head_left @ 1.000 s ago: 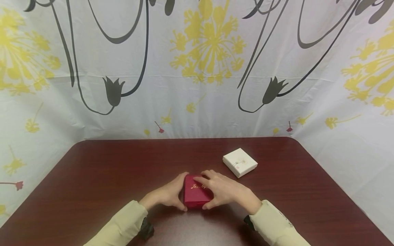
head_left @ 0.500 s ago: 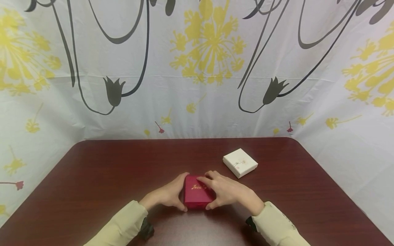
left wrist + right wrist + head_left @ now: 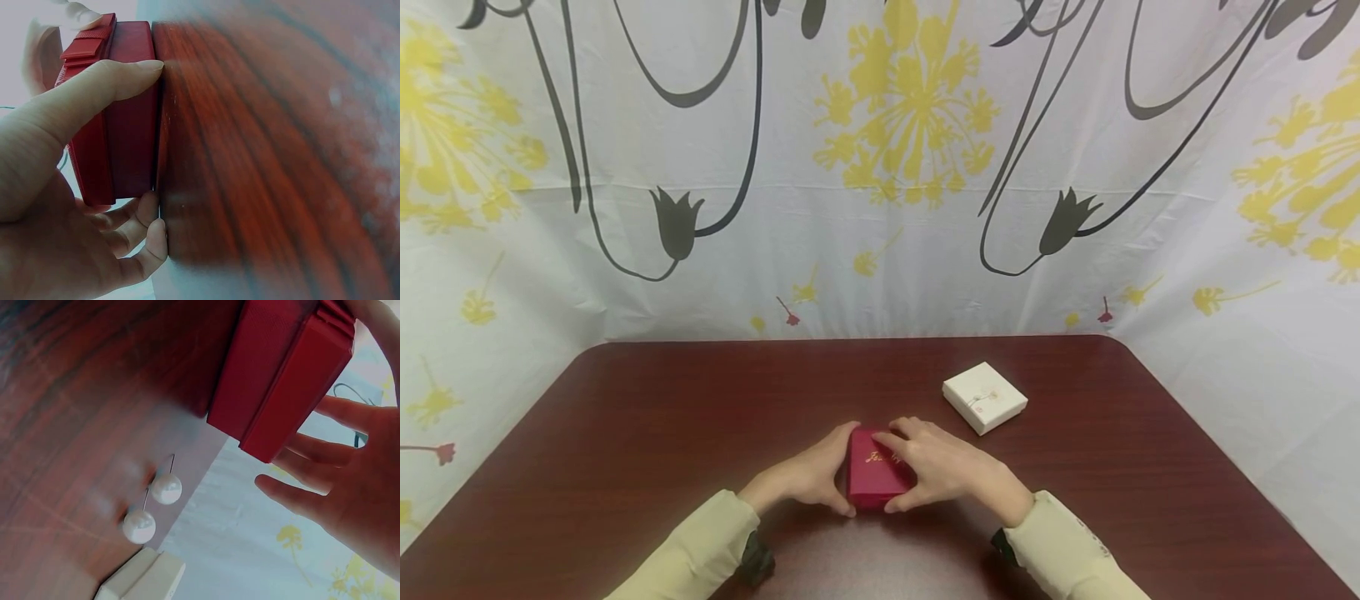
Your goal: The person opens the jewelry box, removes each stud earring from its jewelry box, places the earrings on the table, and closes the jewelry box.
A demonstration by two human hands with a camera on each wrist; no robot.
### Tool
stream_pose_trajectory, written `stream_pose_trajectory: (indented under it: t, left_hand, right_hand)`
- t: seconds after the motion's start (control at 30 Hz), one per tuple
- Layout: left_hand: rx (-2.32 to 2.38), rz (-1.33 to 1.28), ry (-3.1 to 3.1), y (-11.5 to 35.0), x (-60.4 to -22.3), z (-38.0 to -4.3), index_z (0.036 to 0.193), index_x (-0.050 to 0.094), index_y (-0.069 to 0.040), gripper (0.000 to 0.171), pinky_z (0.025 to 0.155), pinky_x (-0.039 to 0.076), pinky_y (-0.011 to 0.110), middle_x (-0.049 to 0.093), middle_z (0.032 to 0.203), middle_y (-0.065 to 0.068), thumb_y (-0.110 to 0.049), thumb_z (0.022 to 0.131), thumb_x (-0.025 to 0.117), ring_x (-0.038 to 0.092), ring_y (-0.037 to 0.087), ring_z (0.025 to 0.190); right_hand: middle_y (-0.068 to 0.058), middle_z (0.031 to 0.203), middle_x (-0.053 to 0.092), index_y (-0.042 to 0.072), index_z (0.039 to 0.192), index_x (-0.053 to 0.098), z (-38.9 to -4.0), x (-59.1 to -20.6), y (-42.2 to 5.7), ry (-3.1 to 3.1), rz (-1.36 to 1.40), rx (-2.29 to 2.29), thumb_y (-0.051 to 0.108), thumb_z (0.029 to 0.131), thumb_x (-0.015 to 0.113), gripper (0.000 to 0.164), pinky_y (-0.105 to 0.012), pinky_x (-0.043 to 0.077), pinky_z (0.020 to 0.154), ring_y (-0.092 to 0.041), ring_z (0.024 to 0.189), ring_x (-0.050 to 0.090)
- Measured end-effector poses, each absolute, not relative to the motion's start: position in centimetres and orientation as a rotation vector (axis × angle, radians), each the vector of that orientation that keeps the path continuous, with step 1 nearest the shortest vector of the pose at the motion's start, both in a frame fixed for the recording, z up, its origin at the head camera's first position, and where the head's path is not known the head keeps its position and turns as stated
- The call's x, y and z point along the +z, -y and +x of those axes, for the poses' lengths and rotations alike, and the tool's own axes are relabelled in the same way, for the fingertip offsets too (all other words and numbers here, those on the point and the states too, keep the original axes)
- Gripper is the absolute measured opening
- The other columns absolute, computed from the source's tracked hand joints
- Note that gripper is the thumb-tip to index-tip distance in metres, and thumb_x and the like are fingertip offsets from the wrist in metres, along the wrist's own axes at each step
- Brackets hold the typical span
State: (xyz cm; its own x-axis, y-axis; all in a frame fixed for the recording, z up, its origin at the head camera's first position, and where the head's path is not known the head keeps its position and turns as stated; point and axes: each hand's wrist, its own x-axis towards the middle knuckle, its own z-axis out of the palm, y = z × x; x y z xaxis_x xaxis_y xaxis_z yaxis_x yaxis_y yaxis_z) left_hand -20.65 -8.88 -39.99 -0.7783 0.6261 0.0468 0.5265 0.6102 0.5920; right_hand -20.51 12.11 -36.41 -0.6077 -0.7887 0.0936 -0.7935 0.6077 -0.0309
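A dark red jewelry box (image 3: pixel 876 483) with gold lettering on its lid sits on the table between both hands. My left hand (image 3: pixel 811 473) holds its left side, thumb across the front and fingers round the back. On the right, my right hand (image 3: pixel 947 467) spans the lid, thumb at the front edge and fingers toward the back. In the left wrist view the lid stands out past the base, with a ribbon-like bow (image 3: pixel 84 47) on the front. Two white pearls on thin pins (image 3: pixel 167 489) lie near the box in the right wrist view; the head view does not show them.
A small square white box (image 3: pixel 985 398) with a flower print lies behind and to the right of the red one. The dark wooden table (image 3: pixel 700 400) ends at a patterned curtain (image 3: pixel 910 275) at the back.
My right hand shifts slightly right across the lid, then back left, its thumb now nearer the middle of the front edge. The left hand and the box stay in place.
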Motion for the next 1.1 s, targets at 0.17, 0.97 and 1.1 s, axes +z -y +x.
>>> stream_pose_trajectory:
  t: [0.17,0.97,1.1]
  left_hand:
    - [0.896,0.985,-2.664,8.9,-40.0,-20.7,0.128,0.022,0.010,0.102,0.097,0.032,0.044,0.036,0.124,0.020,-0.015,0.052,0.084,0.038,0.029,0.116]
    - [0.889,0.958,-2.620,9.1,-39.8,-20.6,0.128,0.025,0.005,0.100,0.094,0.037,0.040,0.039,0.119,0.013,-0.026,0.054,0.083,0.042,0.022,0.109]
    - [0.898,0.971,-2.612,9.2,-39.7,-20.7,0.126,0.027,0.005,0.096,0.090,0.039,0.036,0.040,0.115,0.011,-0.028,0.055,0.083,0.043,0.020,0.104]
  right_hand:
    - [-0.011,0.114,0.049,0.008,0.125,0.049,-20.5,-36.4,-11.6,2.735,1.369,0.104,0.054,0.066,0.068,0.078,-0.029,0.044,0.084,-0.019,0.096,0.050]
    - [-0.011,0.113,0.049,0.011,0.126,0.050,-20.5,-36.4,-10.9,2.815,1.329,0.063,0.049,0.065,0.070,0.074,-0.029,0.045,0.080,-0.019,0.095,0.050]
    - [-0.011,0.113,0.048,0.011,0.126,0.050,-20.5,-36.3,-11.0,2.823,1.332,0.058,0.048,0.065,0.070,0.074,-0.029,0.045,0.080,-0.020,0.095,0.050]
